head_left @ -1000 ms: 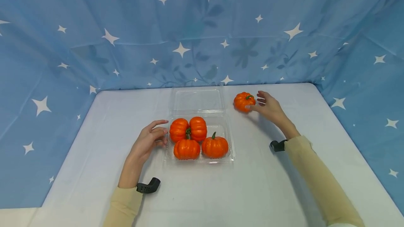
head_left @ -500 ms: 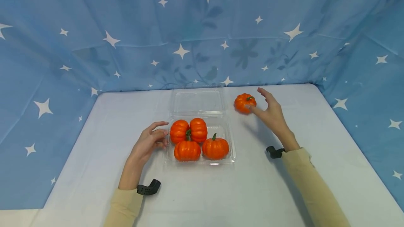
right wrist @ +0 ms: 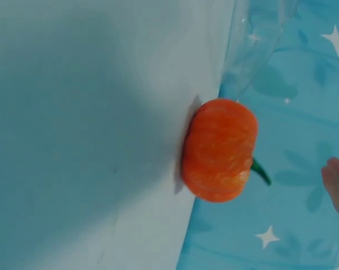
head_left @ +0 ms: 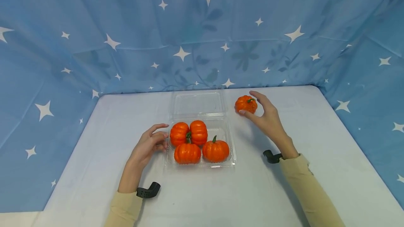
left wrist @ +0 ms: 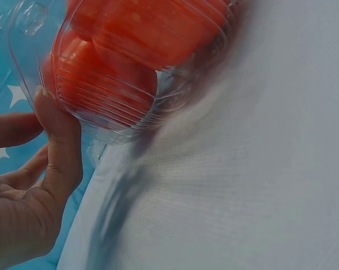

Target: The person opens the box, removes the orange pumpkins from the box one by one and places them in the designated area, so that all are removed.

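Note:
Several orange toy pumpkins (head_left: 216, 151) with green stems sit in a clear plastic clamshell box (head_left: 224, 129), its lid (head_left: 198, 103) laid back behind it. At the box's left side is my left hand (head_left: 146, 147), fingers loosely bent. In the left wrist view the thumb (left wrist: 59, 140) has its tip right at the box's rim. A lone pumpkin (head_left: 244, 105) stands on the table right of the lid. Around its right side my right hand (head_left: 269, 121) spreads thumb and fingers wide. The right wrist view shows this pumpkin (right wrist: 220, 151) with fingertips (right wrist: 337, 183) apart from it.
A white cloth covers the table (head_left: 202, 195). Behind it and along both sides hangs a blue curtain (head_left: 202, 52) with white stars. A black wrist camera (head_left: 148, 190) is on the left wrist, another (head_left: 272, 157) on the right.
My right hand has shifted a little left and nearer, its fingers now reaching over toward the lone pumpkin. My left hand keeps its place. The head view has tilted slightly up.

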The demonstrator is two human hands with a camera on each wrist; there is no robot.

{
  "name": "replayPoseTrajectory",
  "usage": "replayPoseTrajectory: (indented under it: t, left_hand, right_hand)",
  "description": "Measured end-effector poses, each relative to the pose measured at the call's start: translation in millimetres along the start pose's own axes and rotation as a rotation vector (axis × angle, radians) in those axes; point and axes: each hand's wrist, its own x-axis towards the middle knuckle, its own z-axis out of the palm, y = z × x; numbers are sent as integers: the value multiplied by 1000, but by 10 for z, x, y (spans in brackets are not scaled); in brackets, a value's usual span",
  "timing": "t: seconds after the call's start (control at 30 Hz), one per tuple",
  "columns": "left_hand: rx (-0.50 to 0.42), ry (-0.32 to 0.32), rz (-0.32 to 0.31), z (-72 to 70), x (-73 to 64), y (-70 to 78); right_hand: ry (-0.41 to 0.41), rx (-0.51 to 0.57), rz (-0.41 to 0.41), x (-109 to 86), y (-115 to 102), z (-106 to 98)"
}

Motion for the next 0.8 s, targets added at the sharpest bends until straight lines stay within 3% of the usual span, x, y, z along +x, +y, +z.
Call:
replayPoseTrajectory:
  t: [0.2, 0.4, 0.57, 0.8]
  left_hand:
    - [0, 0, 10, -9, 0, 14]
    - [2, -2, 4, -22, 0, 25]
    - [3, -11, 12, -12, 12, 21]
    - [6, -7, 9, -5, 9, 9]
  right_hand:
    - [-75, 54, -44, -34, -118, 17]
    - [-307, 100, 9, -91, -214, 33]
    - [-502, 135, -16, -146, -295, 75]
    - [-629, 141, -59, -201, -379, 165]
